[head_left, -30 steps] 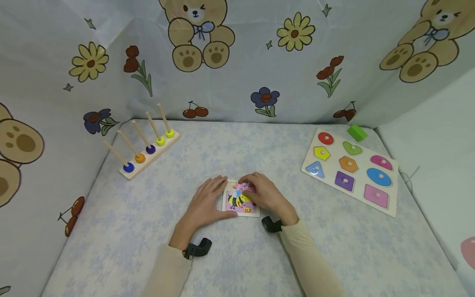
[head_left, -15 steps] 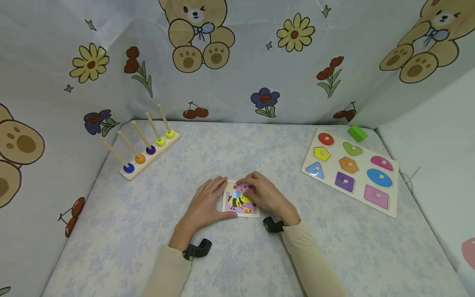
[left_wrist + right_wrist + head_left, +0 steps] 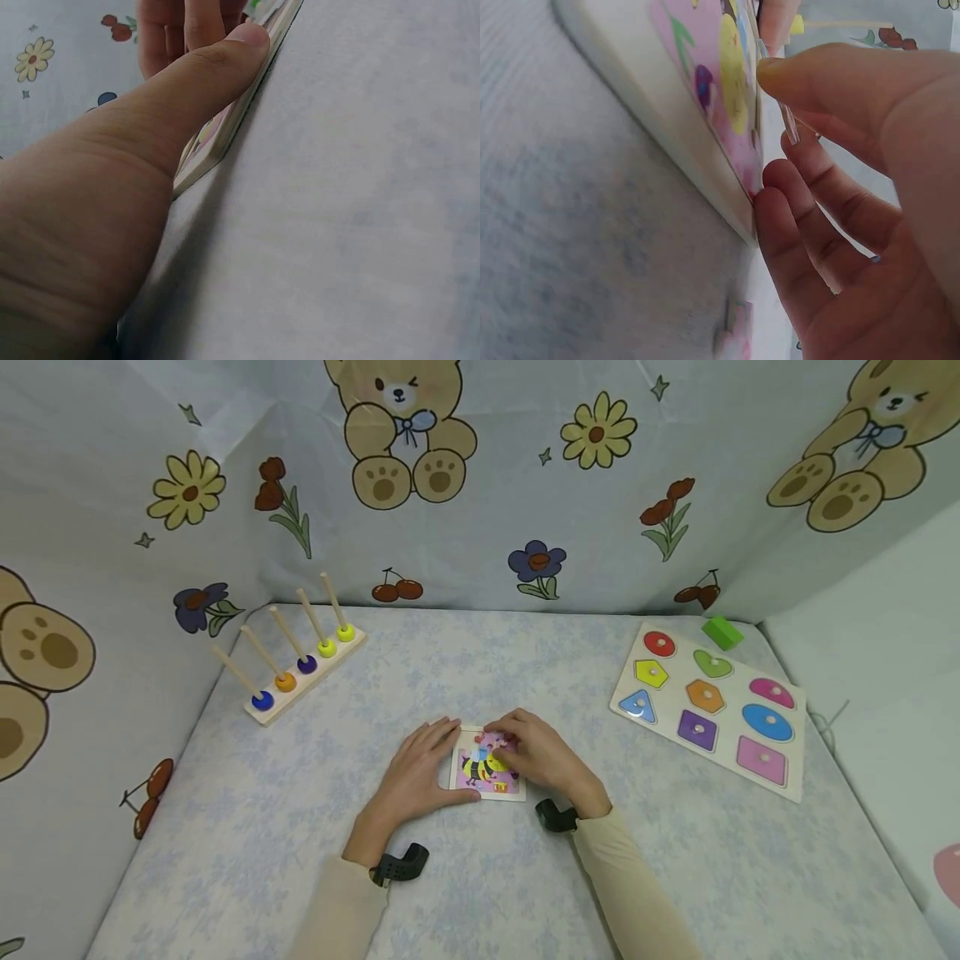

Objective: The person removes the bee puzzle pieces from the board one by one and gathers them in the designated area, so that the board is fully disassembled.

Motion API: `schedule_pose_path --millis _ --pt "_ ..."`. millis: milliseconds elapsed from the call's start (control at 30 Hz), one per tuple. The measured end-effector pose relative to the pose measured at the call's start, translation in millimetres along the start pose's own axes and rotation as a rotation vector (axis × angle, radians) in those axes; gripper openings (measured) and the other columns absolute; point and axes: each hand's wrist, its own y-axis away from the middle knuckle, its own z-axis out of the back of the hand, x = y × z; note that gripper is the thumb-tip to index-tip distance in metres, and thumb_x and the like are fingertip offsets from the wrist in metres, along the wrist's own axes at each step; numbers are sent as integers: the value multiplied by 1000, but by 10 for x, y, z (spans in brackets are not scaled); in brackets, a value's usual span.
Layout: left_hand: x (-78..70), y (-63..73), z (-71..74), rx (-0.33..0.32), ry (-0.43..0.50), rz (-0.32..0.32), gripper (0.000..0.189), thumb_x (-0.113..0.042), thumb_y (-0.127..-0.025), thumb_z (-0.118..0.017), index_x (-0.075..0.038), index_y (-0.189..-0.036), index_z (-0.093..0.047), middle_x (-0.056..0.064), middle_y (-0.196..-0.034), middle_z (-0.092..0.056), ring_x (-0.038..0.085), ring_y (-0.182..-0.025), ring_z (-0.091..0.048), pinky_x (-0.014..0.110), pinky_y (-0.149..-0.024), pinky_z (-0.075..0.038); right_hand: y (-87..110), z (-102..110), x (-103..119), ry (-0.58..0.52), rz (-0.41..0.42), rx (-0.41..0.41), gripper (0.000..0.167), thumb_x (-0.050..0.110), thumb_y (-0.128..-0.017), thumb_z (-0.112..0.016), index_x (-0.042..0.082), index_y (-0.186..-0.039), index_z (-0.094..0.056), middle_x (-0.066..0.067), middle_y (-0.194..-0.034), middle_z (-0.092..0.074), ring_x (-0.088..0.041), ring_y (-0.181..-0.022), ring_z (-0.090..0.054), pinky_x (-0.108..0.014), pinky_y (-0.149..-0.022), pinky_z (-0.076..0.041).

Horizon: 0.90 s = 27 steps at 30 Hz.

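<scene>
A small jigsaw puzzle board (image 3: pixel 512 795) with a pale frame and a bee picture lies on the table. My left hand (image 3: pixel 420 770) rests at its left side, fingers fairly straight toward the upper left corner and thumb along the front edge. In the left wrist view that thumb (image 3: pixel 225 64) touches the frame. My right hand (image 3: pixel 542 750) is over the upper right of the board. Between its thumb and a finger it pinches a thin puzzle piece (image 3: pixel 789 124), seen edge-on in the right wrist view; the piece's picture is hidden there. A loose pink piece (image 3: pixel 740 330) lies beside the board.
At the back left stands a wooden peg stand (image 3: pixel 273 710) with coloured rings on its pegs. A shape puzzle board (image 3: pixel 731 687) lies on the right, with a green block (image 3: pixel 722 632) behind it. Printed cloth (image 3: pixel 480 527) rises behind the table.
My right hand has shifted slightly to the right over the board's upper part. The left hand keeps its place on the frame.
</scene>
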Motion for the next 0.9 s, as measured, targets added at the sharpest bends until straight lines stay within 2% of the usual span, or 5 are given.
schedule_pose_path --millis 233,533,733,900 --pt "-5 4 15 8 2 12 111 -70 -78 -78 -4 -158 -39 6 -167 -35 25 -157 -25 46 -131 -17 11 72 -5 -3 -18 -14 34 13 -96 -72 11 -130 -71 -7 -121 -64 -18 -99 -58 -35 -87 -56" --pt "-11 -24 21 1 3 0 111 -71 -77 -78 -5 -158 -40 6 -167 -36 25 -157 -25 46 -131 -18 90 201 17 -42 -43 -50 34 13 -97 -71 12 -130 -70 -9 -125 -63 -26 -108 -65 -45 -96 -59" --pt "-17 -12 27 5 13 7 111 -69 -77 -80 -4 -158 -39 7 -167 -36 26 -157 -26 46 -131 -18 130 261 10 -47 -55 -53 34 15 -96 -73 12 -130 -70 -7 -125 -64 -25 -108 -66 -43 -96 -60" --pt "-16 1 26 4 32 13 111 -67 -77 -81 -4 -158 -40 7 -167 -36 26 -157 -26 46 -131 -17 209 353 2 -14 -39 -92 34 11 -96 -73 9 -130 -70 -10 -125 -65 -26 -105 -67 -45 -92 -61"
